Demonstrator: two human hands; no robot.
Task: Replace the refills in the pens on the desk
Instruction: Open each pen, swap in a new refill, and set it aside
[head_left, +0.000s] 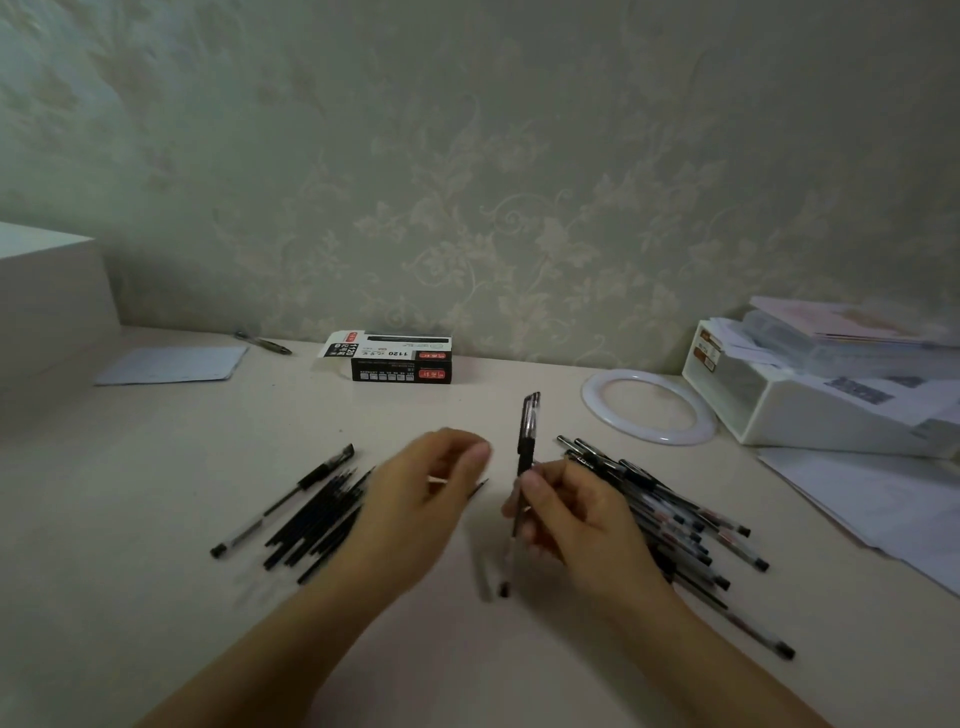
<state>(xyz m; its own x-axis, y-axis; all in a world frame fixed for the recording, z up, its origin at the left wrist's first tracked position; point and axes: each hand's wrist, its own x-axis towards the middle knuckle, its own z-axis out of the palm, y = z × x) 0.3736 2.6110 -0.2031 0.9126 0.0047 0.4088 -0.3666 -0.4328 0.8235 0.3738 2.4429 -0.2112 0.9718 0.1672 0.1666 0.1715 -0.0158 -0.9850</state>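
Two hands are over the bench (156, 519): the left hand (415, 499) and the right hand (566, 514). One capped pen (527, 447) stands in the right hand. One single pen (283, 501) lies at the left beside one bundle of black refills (317, 525). One heap of pens (680, 519), too many to count, lies at the right. One pen box (400, 358), one far pen (262, 343), one sheet of paper (174, 364), one white ring (649, 408), one white tray (810, 400).

"1120" on refill box (400, 358)
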